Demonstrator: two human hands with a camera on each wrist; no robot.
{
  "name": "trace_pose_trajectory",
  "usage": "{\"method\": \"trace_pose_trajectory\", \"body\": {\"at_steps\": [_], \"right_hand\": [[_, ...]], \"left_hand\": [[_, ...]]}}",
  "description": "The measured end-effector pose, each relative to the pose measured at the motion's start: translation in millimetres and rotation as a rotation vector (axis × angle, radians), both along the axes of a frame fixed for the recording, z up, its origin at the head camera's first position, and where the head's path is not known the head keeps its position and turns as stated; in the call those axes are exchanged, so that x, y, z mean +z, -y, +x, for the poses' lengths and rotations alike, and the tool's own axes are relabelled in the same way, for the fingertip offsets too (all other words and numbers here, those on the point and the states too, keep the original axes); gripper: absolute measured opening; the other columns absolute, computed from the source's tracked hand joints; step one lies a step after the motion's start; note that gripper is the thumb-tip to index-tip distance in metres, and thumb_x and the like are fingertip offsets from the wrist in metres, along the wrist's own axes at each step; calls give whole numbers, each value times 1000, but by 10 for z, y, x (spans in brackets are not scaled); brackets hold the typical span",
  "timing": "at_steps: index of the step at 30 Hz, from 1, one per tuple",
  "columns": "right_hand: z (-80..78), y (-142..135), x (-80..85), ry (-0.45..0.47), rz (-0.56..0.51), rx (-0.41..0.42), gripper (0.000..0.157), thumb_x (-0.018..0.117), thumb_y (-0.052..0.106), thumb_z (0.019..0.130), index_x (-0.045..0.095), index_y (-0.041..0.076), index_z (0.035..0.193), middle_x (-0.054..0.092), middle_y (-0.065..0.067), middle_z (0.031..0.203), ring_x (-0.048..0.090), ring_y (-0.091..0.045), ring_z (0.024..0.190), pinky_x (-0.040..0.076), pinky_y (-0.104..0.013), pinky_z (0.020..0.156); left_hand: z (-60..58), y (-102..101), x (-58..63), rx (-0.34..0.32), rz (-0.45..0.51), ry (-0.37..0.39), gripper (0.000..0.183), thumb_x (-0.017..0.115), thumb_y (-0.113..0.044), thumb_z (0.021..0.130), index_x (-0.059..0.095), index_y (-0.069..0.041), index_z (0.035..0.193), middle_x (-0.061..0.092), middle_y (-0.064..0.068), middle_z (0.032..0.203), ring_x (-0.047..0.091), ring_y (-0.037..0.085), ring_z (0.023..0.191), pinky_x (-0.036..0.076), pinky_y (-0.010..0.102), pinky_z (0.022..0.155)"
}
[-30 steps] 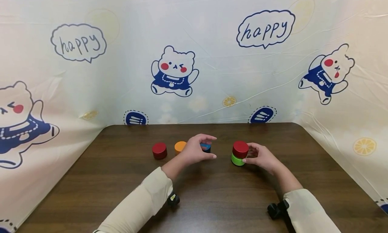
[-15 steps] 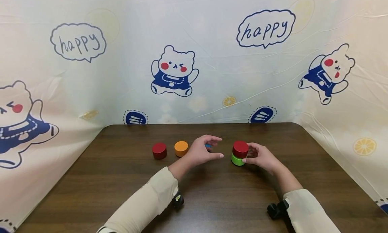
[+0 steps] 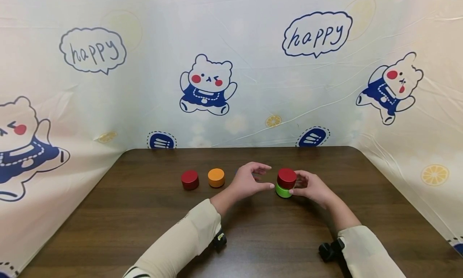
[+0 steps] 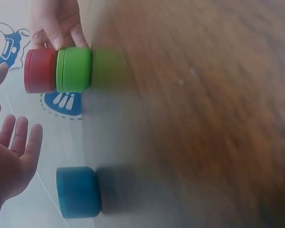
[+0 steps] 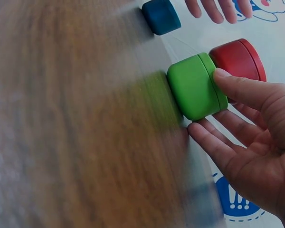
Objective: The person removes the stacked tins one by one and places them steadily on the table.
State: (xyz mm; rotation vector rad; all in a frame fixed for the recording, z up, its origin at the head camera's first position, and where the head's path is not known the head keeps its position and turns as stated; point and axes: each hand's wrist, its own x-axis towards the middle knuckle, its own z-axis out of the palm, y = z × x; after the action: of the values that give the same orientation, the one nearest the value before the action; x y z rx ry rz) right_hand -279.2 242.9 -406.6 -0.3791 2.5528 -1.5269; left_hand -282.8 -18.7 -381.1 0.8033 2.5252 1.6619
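A red round lidded jar (image 3: 287,176) stands on top of a green one (image 3: 283,191), right of the table's middle. My right hand (image 3: 314,188) holds the green jar from the right side, its thumb (image 5: 242,88) against the seam near the lid and its other fingers behind and below. Just left of this stack is my left hand (image 3: 250,182), thumb and fingers spread apart, holding nothing. A gap shows between its fingertips and the stack. A blue jar (image 4: 80,192) stands beside the left hand, mostly hidden behind it in the head view.
Farther left, an orange jar (image 3: 216,178) and another red jar (image 3: 190,180) stand in a row on the dark wooden table (image 3: 260,238). A printed cloth (image 3: 260,89) hangs behind the table and along both sides.
My left hand has moved right, past the blue jar and closer to the stack, uncovering the orange jar fully. The right hand and the stacked jars have stayed in place.
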Motion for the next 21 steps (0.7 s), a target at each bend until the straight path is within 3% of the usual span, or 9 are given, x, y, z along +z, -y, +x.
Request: {"method": "trace_pose_trajectory", "body": {"at_steps": [9,14,21], "right_hand": [[-10,-6,-3,2,-5,-1,59,79,13,82,52,2,133,61,-17,127,58,-35,116,45,-51,100],[-11,-8,-1,-9,-9,15,60,79,14,82,51,1,134,60,-18,128,58,-35,116,46,-50,99],[-20,-11,-14,-2,-14,7,60,79,13,81,52,2,133,61,-18,127,59,-35,115,47,-50,99]], "left_hand": [[6,-178,-10,19,15,0,44,84,-19,78,68,-14,119,61,3,116,62,23,106,55,34,87],[-3,-262,-36,46,18,12,45,85,-22,77,69,-15,118,62,1,114,63,16,101,55,27,83],[-31,-359,-71,56,19,19,46,86,-22,76,69,-16,117,62,1,114,62,15,102,55,23,79]]}}
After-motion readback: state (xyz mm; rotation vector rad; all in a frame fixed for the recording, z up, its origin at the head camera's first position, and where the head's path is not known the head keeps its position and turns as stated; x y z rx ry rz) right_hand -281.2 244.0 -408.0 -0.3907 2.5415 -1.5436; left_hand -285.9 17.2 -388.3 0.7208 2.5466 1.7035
